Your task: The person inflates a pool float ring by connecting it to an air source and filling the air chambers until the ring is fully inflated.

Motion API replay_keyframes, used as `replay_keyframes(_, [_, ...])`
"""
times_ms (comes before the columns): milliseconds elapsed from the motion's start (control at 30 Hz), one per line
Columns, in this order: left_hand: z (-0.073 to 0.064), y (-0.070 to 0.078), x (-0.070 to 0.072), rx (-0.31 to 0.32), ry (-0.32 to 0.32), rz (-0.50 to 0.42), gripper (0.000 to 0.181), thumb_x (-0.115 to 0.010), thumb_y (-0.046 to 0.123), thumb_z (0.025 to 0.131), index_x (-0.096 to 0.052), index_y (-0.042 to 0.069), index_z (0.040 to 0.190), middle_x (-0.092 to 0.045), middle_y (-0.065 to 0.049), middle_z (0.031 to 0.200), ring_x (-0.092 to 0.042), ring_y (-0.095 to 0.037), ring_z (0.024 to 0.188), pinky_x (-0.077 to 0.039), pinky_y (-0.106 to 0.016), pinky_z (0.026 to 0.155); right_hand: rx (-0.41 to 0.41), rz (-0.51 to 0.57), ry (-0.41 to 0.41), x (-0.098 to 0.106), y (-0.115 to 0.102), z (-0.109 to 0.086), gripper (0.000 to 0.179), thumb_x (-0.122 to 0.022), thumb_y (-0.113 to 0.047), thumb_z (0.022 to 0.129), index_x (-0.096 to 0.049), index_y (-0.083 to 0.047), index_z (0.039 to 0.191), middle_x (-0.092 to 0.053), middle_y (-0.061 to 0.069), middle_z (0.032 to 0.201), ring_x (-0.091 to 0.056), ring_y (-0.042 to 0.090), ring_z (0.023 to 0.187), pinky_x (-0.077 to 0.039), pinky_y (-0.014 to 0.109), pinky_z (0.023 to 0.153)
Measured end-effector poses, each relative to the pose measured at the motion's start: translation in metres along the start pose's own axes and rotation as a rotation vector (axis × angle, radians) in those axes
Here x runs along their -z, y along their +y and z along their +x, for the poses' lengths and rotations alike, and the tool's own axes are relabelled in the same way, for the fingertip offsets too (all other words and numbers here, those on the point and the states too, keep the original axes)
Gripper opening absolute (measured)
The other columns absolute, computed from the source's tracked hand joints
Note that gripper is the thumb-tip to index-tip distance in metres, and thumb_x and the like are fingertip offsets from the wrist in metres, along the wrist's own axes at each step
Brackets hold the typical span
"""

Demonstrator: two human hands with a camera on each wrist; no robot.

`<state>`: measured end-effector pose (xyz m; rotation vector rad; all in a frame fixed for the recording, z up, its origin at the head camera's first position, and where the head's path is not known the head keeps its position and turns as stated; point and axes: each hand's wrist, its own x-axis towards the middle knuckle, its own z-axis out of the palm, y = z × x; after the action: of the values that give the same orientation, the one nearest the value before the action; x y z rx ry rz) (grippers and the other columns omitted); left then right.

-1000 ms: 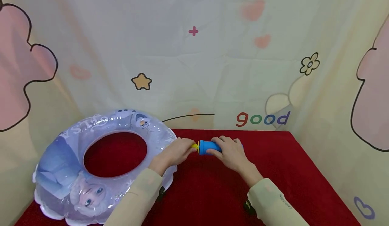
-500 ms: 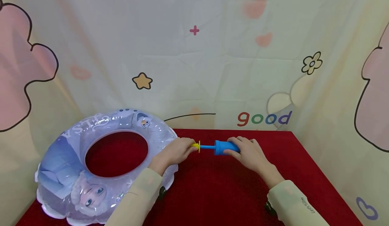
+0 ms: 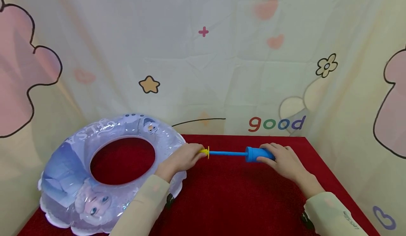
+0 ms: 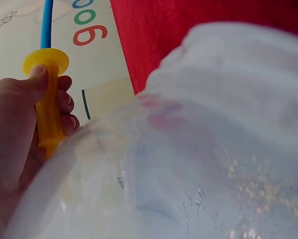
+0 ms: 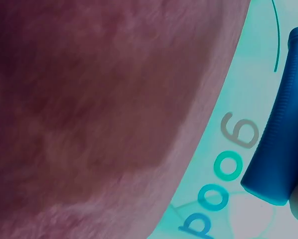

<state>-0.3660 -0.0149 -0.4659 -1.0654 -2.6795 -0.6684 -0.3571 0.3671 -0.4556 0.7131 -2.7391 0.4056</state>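
Note:
A hand air pump with a blue barrel [image 3: 252, 154] and a yellow handle [image 4: 49, 112] is held level between both hands, above the red cloth. My left hand [image 3: 185, 157] grips the yellow handle, fingers wrapped round it in the left wrist view. Between handle and barrel a long stretch of blue rod [image 3: 226, 153] shows. The right hand [image 3: 285, 161] holds the barrel near its far end. In the right wrist view the barrel [image 5: 278, 124] stands at the right edge, and little of the hand appears. A clear, purplish swim ring [image 3: 168, 137] with printed figures lies beside my left forearm.
Red cloth [image 3: 234, 200] covers the table. Pale printed curtains [image 3: 222, 77] hang behind it and at both sides. The swim ring takes up the table's left part, partly under the left sleeve [image 3: 142, 204].
My right hand has moved to the right with the barrel, drawing the blue rod out from almost hidden to long. The left hand on the handle has stayed nearly still.

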Motion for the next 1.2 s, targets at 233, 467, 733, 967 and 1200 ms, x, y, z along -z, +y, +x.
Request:
replay_keyframes(233, [0.001,0.001,0.0,-0.044,0.017,0.018,0.009,-0.062,0.018,0.104,-0.065,0.011,0.099,-0.059,0.005,0.084,-0.052,-0.012,0.076,-0.048,-0.03,0.075,0.018,-0.006,0.019,0.001,0.002,-0.002,0.049,-0.071,-0.047,0.096,-0.065,-0.012,0.13,-0.066,0.011,0.124,-0.062,0.032,0.107,-0.043,0.052,0.086])
replay_keyframes(467, [0.003,-0.001,0.0,-0.064,0.03,-0.001,0.006,-0.062,0.013,0.104,-0.065,0.008,0.101,-0.061,0.002,0.086,-0.053,-0.013,0.077,-0.049,-0.031,0.077,0.034,-0.099,0.044,-0.022,-0.047,0.023,0.05,-0.07,-0.048,0.095,-0.066,-0.013,0.132,-0.067,0.01,0.125,-0.062,0.03,0.109,-0.043,0.05,0.086])
replay_keyframes(733, [0.002,0.001,0.001,-0.031,-0.002,-0.031,0.014,-0.06,0.014,0.104,-0.065,0.003,0.112,-0.062,0.0,0.092,-0.055,-0.016,0.081,-0.05,-0.033,0.079,0.078,-0.119,0.028,-0.044,-0.108,0.055,0.056,-0.064,-0.056,0.096,-0.064,-0.014,0.133,-0.067,0.009,0.122,-0.062,0.028,0.109,-0.044,0.052,0.089])
replay_keyframes(967, [0.004,0.003,0.0,0.014,-0.031,-0.029,0.01,-0.061,0.019,0.105,-0.065,0.009,0.107,-0.057,0.005,0.086,-0.054,-0.014,0.079,-0.049,-0.03,0.076,0.036,-0.065,-0.038,-0.038,-0.095,0.05,0.053,-0.065,-0.057,0.096,-0.065,-0.018,0.131,-0.066,0.007,0.122,-0.062,0.025,0.106,-0.045,0.046,0.086])
replay_keyframes(1200, [0.003,0.003,0.002,0.017,-0.022,-0.02,0.008,-0.062,0.019,0.105,-0.063,0.013,0.1,-0.053,0.006,0.081,-0.051,-0.013,0.076,-0.046,-0.03,0.074,0.023,-0.038,-0.035,-0.027,-0.065,0.037,0.052,-0.066,-0.055,0.096,-0.064,-0.018,0.132,-0.065,0.008,0.125,-0.06,0.028,0.109,-0.043,0.049,0.088])
